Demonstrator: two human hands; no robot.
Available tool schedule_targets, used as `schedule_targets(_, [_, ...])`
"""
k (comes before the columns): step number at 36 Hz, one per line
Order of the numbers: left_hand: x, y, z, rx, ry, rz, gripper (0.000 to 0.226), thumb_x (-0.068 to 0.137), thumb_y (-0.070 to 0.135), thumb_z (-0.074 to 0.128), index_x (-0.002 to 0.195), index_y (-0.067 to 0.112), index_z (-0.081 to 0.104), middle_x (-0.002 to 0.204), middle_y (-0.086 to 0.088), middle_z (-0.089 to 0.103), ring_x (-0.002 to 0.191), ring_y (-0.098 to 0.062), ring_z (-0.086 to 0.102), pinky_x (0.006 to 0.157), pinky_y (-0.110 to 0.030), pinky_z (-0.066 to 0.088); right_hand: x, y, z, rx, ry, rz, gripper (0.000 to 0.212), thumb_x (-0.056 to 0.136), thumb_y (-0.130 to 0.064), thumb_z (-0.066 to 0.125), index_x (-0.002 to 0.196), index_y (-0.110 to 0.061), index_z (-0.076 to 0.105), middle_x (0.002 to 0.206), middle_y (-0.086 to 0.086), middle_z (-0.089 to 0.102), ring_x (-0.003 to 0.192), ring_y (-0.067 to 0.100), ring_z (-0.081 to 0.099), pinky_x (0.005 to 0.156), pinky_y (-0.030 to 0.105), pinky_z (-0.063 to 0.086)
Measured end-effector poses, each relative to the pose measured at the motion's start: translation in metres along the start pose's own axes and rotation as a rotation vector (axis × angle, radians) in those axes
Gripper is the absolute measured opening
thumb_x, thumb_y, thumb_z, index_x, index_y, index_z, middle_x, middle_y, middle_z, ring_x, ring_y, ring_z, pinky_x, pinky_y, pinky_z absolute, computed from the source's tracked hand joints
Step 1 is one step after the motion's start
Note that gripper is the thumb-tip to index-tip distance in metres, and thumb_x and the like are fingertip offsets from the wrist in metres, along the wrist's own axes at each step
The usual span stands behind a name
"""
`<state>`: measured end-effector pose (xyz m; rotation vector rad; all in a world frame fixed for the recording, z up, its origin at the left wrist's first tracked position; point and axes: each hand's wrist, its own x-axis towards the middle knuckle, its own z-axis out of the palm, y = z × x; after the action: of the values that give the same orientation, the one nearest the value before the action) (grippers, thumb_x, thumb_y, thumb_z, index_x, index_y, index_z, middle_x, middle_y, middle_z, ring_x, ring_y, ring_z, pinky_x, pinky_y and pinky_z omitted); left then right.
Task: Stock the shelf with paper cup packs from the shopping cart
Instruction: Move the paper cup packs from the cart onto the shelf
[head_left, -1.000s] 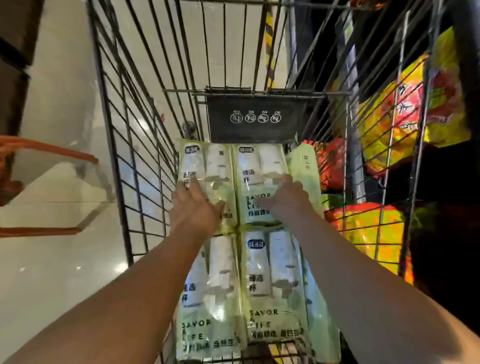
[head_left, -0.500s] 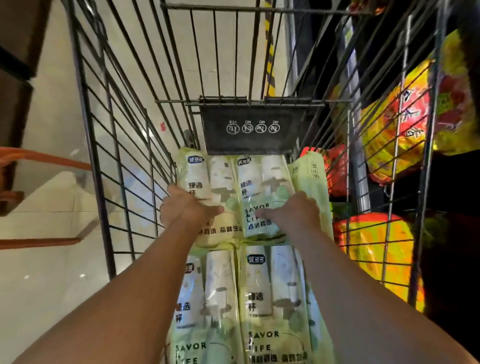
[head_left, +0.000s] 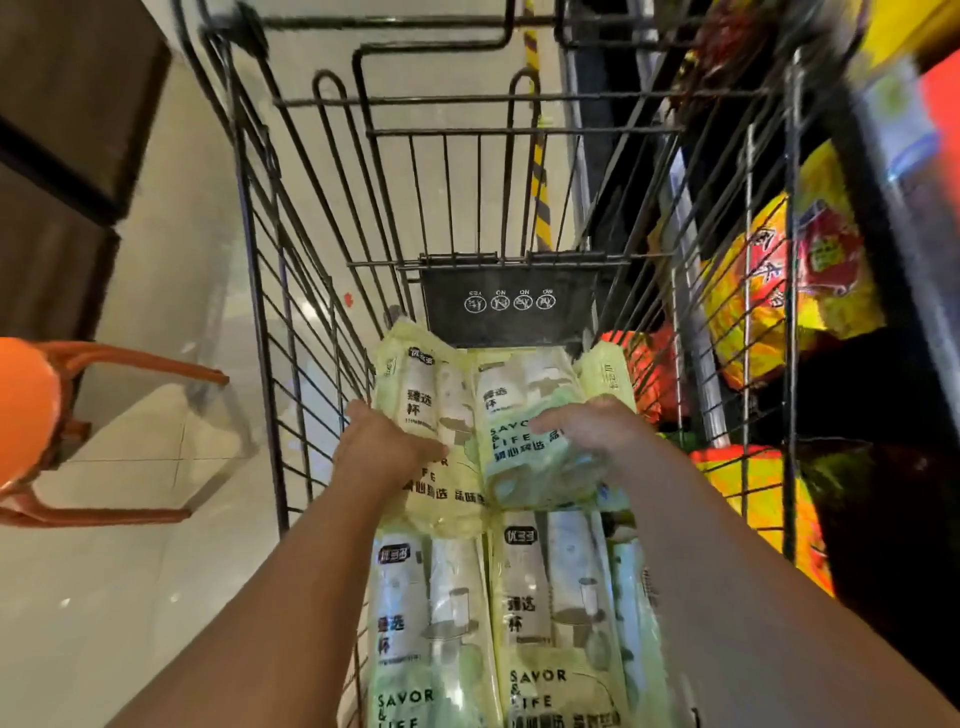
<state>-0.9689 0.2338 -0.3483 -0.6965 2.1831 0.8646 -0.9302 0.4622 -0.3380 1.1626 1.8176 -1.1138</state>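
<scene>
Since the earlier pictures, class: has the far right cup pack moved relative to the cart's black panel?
Yes. The far right cup pack, under the right hand, has tilted, its near end lifted, while the black panel stays fixed.

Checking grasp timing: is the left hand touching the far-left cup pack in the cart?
Touching. The head view shows the left hand pressed on the far-left cup pack, fingers overlapping its wrapper with no gap visible.

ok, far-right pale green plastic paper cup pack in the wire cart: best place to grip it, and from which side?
Probably at its near end, from above. The far-right pale green plastic paper cup pack lies flat and long, the black wire cart walls block the sides, and that near end overlaps the near pack. The right hand already rests there; the left hand on its neighbour.
</scene>
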Motion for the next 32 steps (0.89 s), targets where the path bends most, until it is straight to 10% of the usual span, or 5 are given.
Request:
schedule_targets(5, [-0.050,-0.008,-0.008,-0.015,-0.029,0.064,0.077,0.062,0.032,0.095,0.113,0.010,0.042,0.103,-0.011,0.066,0.091,-0.031,0.068,0.075,-0.041,0.059,-0.048,0.007,-0.018,-0.084,0.014,-0.038,0.066,0.073,-0.040,0.085,0.121,-0.004,0.060,0.110,0.010,0.065,0.076,0.018,0.057,0.069,0.031,0.049])
schedule_targets(10, [-0.105,-0.024,-0.019,-0.099,-0.025,0.152,0.061,0.063,0.027,0.095,0.098,0.018,0.046,0.092,-0.005,0.069,0.076,-0.026,0.072,0.065,-0.041,0.061,-0.093,0.037,-0.032,-0.020,0.030,-0.071,0.109,0.070,-0.048,0.086,0.151,-0.004,0.028,0.149,0.017,0.045,0.127,0.034,0.051,0.103,0.042,0.045])
schedule_targets(16, [-0.171,-0.054,-0.042,-0.246,0.006,0.181,0.066,0.058,0.034,0.094,0.108,0.021,0.054,0.091,-0.006,0.075,0.065,-0.023,0.072,0.052,-0.034,0.056,-0.105,0.104,-0.041,0.140,-0.017,-0.214,0.128,0.036,-0.079,0.086,0.144,-0.024,0.045,0.129,-0.002,0.065,0.111,0.024,0.066,0.095,0.045,0.054])
schedule_targets(28, [-0.277,-0.091,-0.124,-0.280,0.089,0.416,0.082,0.062,0.031,0.095,0.130,0.029,0.049,0.102,0.003,0.075,0.084,-0.016,0.075,0.077,-0.045,0.061,-0.272,0.139,-0.024,0.380,-0.018,-0.459,0.129,0.036,-0.068,0.093,0.146,-0.032,0.036,0.135,-0.007,0.059,0.125,0.024,0.056,0.108,0.052,0.044])
schedule_targets(32, [-0.300,-0.103,-0.144,-0.307,0.055,0.533,0.073,0.067,0.018,0.092,0.126,0.024,0.051,0.101,0.001,0.074,0.080,-0.012,0.074,0.059,-0.027,0.057,-0.307,0.151,-0.013,0.378,0.080,-0.548,0.116,0.039,-0.064,0.093,0.137,-0.031,0.039,0.125,-0.006,0.064,0.117,0.019,0.061,0.104,0.048,0.048])
